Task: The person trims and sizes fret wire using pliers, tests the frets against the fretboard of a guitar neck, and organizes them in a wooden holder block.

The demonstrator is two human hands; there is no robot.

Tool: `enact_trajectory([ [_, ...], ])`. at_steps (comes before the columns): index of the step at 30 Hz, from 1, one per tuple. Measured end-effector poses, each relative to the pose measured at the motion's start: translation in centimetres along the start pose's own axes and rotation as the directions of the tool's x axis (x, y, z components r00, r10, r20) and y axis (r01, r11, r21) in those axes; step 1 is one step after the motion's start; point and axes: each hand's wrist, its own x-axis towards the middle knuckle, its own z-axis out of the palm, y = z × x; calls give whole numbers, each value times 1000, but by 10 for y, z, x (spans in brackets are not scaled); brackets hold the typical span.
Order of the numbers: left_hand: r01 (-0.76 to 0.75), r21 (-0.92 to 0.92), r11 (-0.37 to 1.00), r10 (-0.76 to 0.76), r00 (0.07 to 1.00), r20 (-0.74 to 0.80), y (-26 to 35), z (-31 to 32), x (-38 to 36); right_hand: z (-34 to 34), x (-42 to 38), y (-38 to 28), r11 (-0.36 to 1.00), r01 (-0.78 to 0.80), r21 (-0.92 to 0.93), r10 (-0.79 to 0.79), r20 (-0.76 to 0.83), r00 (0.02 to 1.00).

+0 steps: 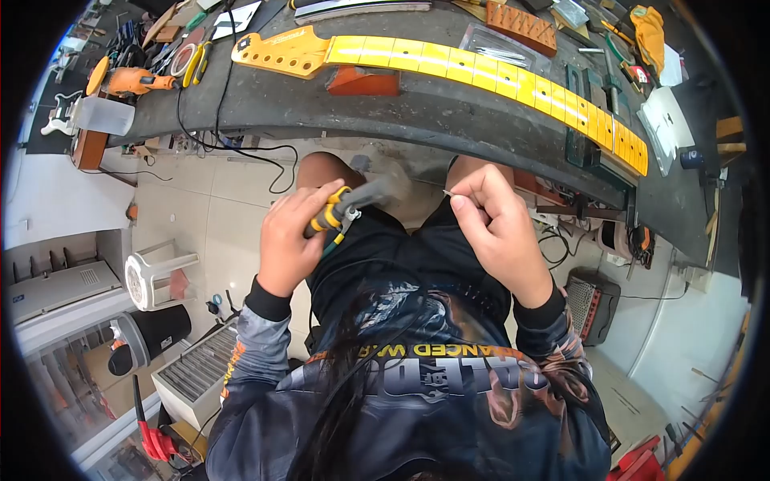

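Note:
In my left hand [295,232] is a pliers-like tool [327,216] with yellow-and-black handles; its grey metal head points right and is smeared by motion. My fingers wrap over the handles, above my lap. Across from it, my right hand [491,228] pinches a short, thin metal piece [447,192] between thumb and forefinger, its tip toward the tool's head. Beyond both hands, a guitar neck [449,64] with a maple-coloured fretboard lies along the workbench [265,104], its headstock to the left. Under the headstock end sits a red-brown support block [365,82].
Pliers with yellow handles [196,64] and an orange tool [132,80] lie at the bench's left. A drilled wooden block [521,28] stands at the back, near a clear plastic tray [501,52]. A black cable [281,172] hangs over the bench edge. A white stool [144,280] stands left.

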Motion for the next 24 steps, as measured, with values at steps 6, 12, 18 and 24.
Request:
enact_trajectory([
  [6, -112, 144, 983, 106, 993, 47, 7, 10, 16, -2, -7, -11, 997, 43, 59, -42, -22, 999],
  [12, -131, 159, 979, 130, 991, 19, 11, 14, 26, -4, -10, -6, 994, 66, 84, -63, -39, 997],
  [18, -119, 201, 972, 118, 993, 15, 14, 15, 24, -4, -7, 0, 994, 75, 81, -73, -23, 997],
  [24, -115, 204, 972, 115, 993, 14, 14, 14, 24, -4, -6, -2, 996, 73, 50, -73, -6, 997],
])
